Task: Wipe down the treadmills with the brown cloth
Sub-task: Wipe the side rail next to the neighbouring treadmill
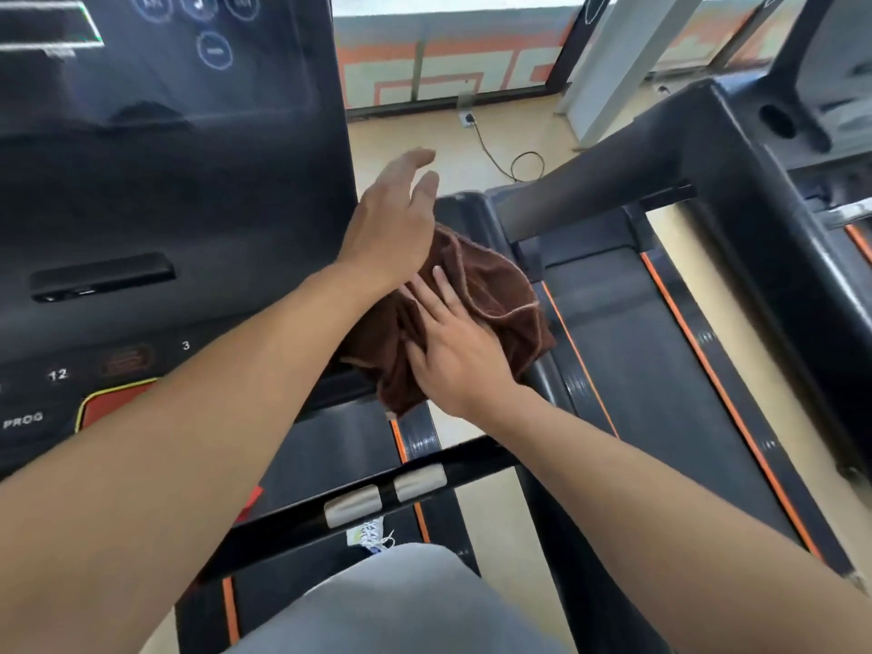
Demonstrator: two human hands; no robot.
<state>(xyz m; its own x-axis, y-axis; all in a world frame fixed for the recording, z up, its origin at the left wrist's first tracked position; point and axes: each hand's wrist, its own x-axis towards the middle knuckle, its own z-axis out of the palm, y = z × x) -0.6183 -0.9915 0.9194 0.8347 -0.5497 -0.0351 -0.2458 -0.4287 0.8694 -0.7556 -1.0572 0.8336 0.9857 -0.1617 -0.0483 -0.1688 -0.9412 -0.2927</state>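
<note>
Cloth point(476, 295) bunched under right hand point(455, 358), flat fingers pressing it onto console point(165, 205) edge. Left hand point(394, 224) above cloth, fingers relaxed, grasping nothing, possibly touching. Soft, light, floppy; best gathered at bunched middle.

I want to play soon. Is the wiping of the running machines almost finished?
Can't tell what is already clean. Right now the right hand presses the brown cloth on the near treadmill's console edge; the left hand hovers open above. The next treadmill has no cloth on it yet, so probably not.
</note>
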